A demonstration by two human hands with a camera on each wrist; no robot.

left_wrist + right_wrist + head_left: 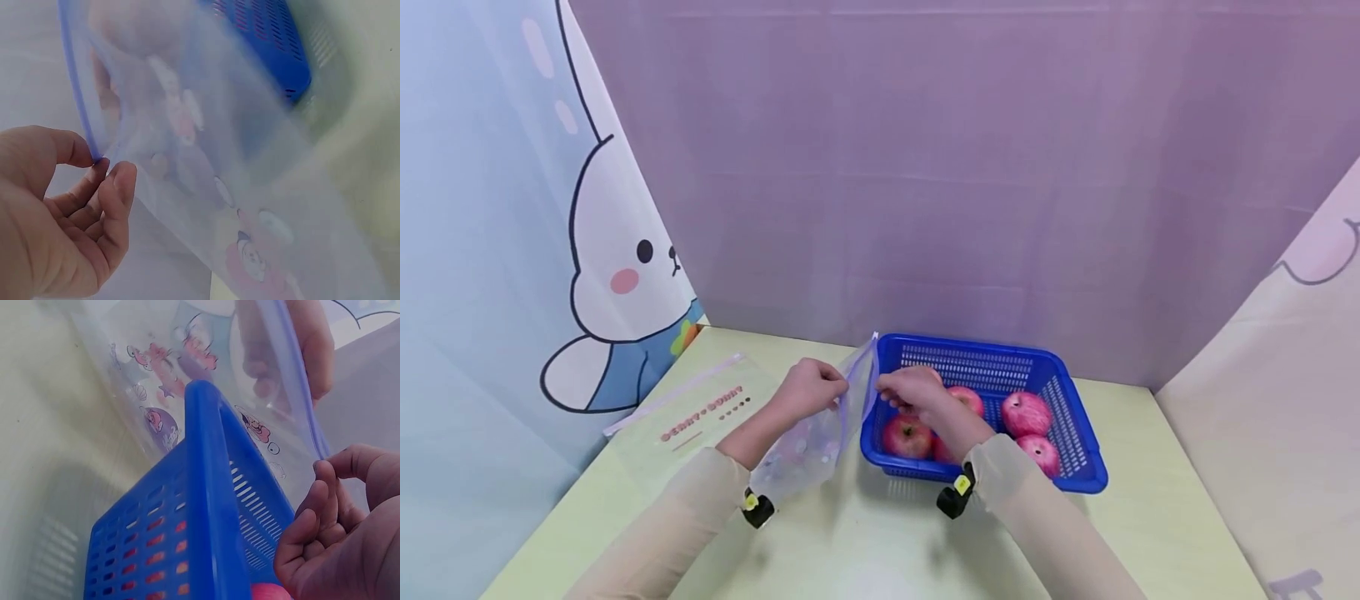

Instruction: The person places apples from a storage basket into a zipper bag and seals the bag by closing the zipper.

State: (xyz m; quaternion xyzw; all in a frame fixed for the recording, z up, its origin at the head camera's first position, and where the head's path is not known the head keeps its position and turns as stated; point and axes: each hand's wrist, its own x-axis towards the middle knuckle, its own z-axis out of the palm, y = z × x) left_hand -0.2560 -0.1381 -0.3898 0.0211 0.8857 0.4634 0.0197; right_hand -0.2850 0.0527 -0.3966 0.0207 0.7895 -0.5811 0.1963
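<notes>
A person's hands pinch the lavender zip edge of a clear printed bag (805,454), the left hand (808,388) and right hand (916,388) each gripping it between thumb and fingertips, other fingers loosely curled. The bag hangs beside the left end of a blue basket (1086,421) of red apples (1026,414); farther left, a second clear bag (700,410) lies flat on the desk (865,554). The thin film could slip from so slight a pinch, letting the mouth fall closed, or snag on the basket's rim. The right hand and forearm hide some apples; the bag's blurred print and how far its mouth parts are hard to make out.
</notes>
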